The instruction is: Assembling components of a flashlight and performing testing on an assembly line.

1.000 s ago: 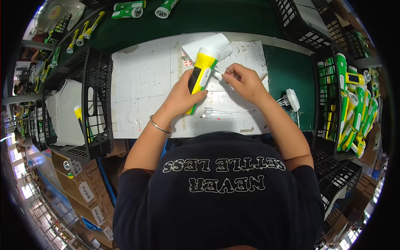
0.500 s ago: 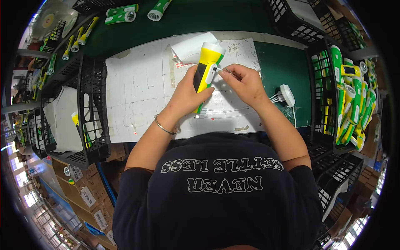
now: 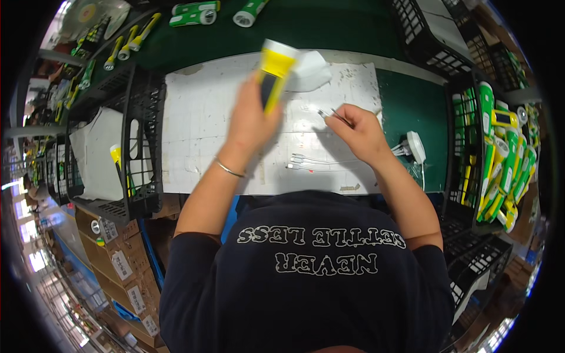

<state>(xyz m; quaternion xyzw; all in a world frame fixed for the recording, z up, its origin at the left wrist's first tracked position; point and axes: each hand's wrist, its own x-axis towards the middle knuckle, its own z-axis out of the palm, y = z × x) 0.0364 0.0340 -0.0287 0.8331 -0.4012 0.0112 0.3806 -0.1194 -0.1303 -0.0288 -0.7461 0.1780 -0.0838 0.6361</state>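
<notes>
My left hand point(image 3: 254, 120) is wrapped round a yellow flashlight point(image 3: 273, 79) with a white head and a dark panel on its side. It is tilted above the white work surface point(image 3: 206, 141), and both hand and flashlight are smeared by motion. Apart from it, the fingers of my right hand point(image 3: 360, 130) pinch a charging cable by its small plug point(image 3: 322, 113). A thin dark metal piece also sticks out of that grip, its kind unclear. White cable plugs point(image 3: 294, 159) lie below, their leads running right toward a white charging adapter point(image 3: 415, 147).
A crumpled white sheet point(image 3: 309, 70) lies behind the flashlight. The right-hand black crate point(image 3: 456, 147) is packed with green and yellow flashlights; the left-hand one point(image 3: 154, 147) holds paper and a flashlight. More flashlights point(image 3: 194, 15) lie on the dark green bench at the back.
The flashlight has moved left and away from my right hand, in my left hand. The plug that was at its side port is now apart from it, still in my right fingers.
</notes>
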